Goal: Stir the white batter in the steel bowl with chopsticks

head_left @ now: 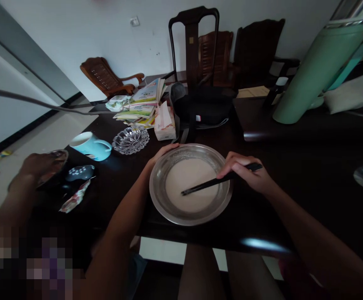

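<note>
A wide metal bowl (159, 203) stands on the dark table in front of me, with a pale, milky batter (186, 177) inside. My left hand (165, 152) grips its far left rim, the fingers reaching round the outside and partly hidden by it. From the right, my right hand (245, 168) is closed around black chopsticks (208, 183). Their tips dip into the batter near the middle of the bowl.
At left, another person's hand (37, 166) reaches into a dark bowl (63, 160). Nearby are a light blue mug (89, 146), a glass dish (131, 140), a grey patterned object (80, 172) and a crumpled wrapper (76, 199). Behind are a tissue pack (165, 125), a black bag (204, 106) and a green thermos (319, 71).
</note>
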A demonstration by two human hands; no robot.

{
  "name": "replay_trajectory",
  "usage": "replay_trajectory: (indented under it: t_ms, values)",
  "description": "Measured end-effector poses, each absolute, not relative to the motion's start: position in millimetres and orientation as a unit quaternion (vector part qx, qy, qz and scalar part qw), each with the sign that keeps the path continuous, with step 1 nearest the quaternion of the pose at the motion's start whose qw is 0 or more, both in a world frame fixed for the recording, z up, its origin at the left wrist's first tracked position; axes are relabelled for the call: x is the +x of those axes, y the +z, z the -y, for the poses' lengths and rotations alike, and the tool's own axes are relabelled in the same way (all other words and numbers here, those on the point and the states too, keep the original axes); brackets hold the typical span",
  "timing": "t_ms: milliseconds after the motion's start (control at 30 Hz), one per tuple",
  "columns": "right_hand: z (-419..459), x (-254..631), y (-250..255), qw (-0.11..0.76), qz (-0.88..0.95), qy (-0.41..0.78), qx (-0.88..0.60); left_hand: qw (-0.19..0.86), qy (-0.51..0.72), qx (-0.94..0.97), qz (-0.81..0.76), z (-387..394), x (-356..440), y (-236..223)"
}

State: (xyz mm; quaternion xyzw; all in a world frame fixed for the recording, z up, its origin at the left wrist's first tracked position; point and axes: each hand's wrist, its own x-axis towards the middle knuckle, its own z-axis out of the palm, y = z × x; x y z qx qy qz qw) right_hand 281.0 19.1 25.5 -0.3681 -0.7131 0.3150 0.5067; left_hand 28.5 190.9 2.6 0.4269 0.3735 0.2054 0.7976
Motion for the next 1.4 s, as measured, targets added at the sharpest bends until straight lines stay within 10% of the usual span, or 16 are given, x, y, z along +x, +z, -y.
replay_trajectory:
  t_ms: [367,633,900,1167,1400]
  values:
    - [-25.0,298.6,22.6,0.648,0.585,0.283,-0.397,0.800,0.217,0.426,-0.364,-193.3,26.5,-0.7]
    - [-23.0,282.3,24.6,0.499,0.710,0.279,-0.411,0.791,0.208,0.427,-0.385,-190.7,30.4,4.1]
    - [-25.9,298.4,22.6,0.660,0.572,0.274,-0.402,0.798,0.199,0.431,-0.370,-192.0,30.2,3.2]
    - [-23.7,281.9,24.6,0.486,0.722,0.279,-0.407,0.807,0.199,0.432,-0.351,-191.5,30.7,3.1]
    - [-26.8,298.9,22.7,0.660,0.579,0.246,-0.411,0.796,0.214,0.429,-0.370,-189.9,33.8,5.9]
